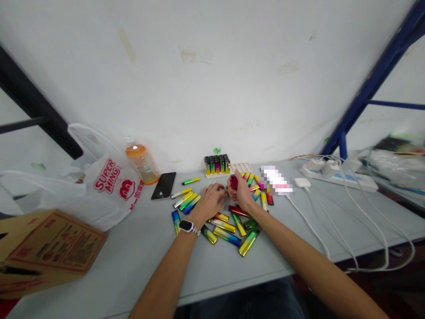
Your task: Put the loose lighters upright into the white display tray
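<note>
My right hand is wrapped round a red lighter, held upright with the thumb near its top. Close on its left, my left hand has its fingers bent together, their tips almost meeting the right hand. Whatever those fingertips may pinch is too small to make out. Around and under both hands lie many loose shiny lighters in yellow, green, blue and red, such as a yellow-green lighter at the front. Behind the hands, a white holder carries rows of upright lighters.
A white perforated tray sits beside the holder. To the left are a black phone, an orange drink bottle, a plastic bag and a cardboard box. On the right, a power strip trails white cables.
</note>
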